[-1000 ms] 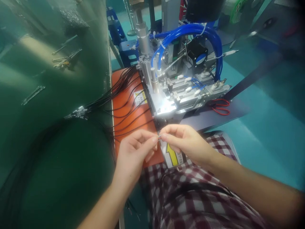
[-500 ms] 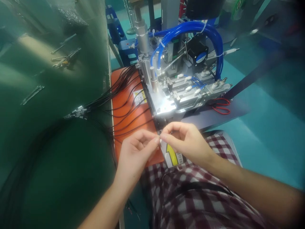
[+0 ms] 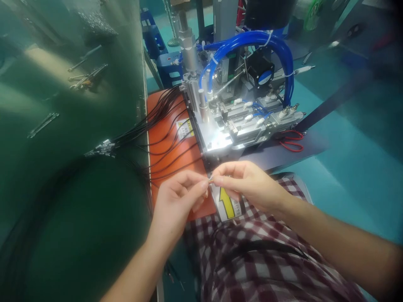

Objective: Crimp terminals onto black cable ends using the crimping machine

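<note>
My left hand (image 3: 178,197) and my right hand (image 3: 248,184) meet fingertip to fingertip above the near end of an orange plate (image 3: 166,138). Both are closed in a pinch. Between them shows a short bit of thin wire (image 3: 210,180), coppery and whitish, gripped from either side; most of it is hidden by the fingers. Several black cables (image 3: 170,136) lie across the plate, running from the edge of a metal machine (image 3: 217,140) toward a bundle of silvery cable ends (image 3: 105,149) on the green table.
Blue air hoses (image 3: 252,37) arch over the machine. A yellow arrow label (image 3: 228,205) sits under my hands. Loose metal pieces (image 3: 44,125) lie on the green table (image 3: 94,218) at left. Blue stools (image 3: 168,63) stand behind, and a red wire loop (image 3: 292,140) is at right.
My fingertips have drawn slightly apart, so a short piece of the wire now shows between them. The right hand has shifted a little; the cables and machine stay put.
</note>
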The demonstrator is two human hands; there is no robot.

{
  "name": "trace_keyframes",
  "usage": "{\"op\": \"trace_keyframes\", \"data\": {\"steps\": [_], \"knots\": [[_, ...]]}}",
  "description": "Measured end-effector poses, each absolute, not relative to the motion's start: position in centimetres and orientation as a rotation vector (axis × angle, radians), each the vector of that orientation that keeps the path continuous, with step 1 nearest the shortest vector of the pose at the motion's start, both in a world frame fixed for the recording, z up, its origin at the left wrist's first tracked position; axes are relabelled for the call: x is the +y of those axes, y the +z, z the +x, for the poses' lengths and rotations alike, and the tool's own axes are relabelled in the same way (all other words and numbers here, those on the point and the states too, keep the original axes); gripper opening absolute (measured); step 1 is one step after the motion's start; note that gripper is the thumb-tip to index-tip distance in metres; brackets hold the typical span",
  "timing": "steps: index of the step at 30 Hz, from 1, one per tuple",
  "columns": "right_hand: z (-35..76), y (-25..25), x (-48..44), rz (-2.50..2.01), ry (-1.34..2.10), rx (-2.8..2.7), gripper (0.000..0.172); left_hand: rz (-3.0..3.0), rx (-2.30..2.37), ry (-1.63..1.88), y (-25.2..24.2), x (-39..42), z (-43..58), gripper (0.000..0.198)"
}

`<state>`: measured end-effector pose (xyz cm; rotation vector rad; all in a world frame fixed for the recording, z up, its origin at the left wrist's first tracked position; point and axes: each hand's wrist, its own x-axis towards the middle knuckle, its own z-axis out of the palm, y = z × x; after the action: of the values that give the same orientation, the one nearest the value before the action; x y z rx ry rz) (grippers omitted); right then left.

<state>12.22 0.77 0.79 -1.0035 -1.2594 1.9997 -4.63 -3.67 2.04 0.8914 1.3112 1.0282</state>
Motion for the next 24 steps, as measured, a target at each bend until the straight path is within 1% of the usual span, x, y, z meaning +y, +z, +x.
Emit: {"op": "trace_keyframes", "data": {"steps": [3,6,8,10,15,18,24], "knots": [[12.2,1.0,0.4,-1.062,1.909,-1.307,0.015,0.896,1.305,1.023,2.0,-3.7,-4.7,0.017],[12.1,1.3,-0.2,-1.126,1.626,-1.423,0.012,0.895,1.322,1.038,1.9,-3.8,-4.6,0.018],[12.2,1.5,-0.4,-1.135,1.522,-1.479,0.013,0.903,1.336,1.029,1.9,-3.9,-4.5,0.019],[12.4,1.6,-0.3,-1.156,1.551,-1.459,0.018,0.937,1.353,1.016,2.0,-4.0,-4.4,0.019],[12.7,1.7,0.6,-1.149,1.754,-1.362,0.029,1.05,1.408,1.012,2.3,-4.2,-4.2,0.015],[12.7,1.4,1.0,-1.107,1.864,-1.341,0.03,1.098,1.417,1.003,2.4,-4.2,-4.1,0.015],[13.1,0.6,0.9,-1.04,1.968,-1.316,0.029,1.073,1.391,1.007,2.3,-4.3,-4.3,0.015]]}}
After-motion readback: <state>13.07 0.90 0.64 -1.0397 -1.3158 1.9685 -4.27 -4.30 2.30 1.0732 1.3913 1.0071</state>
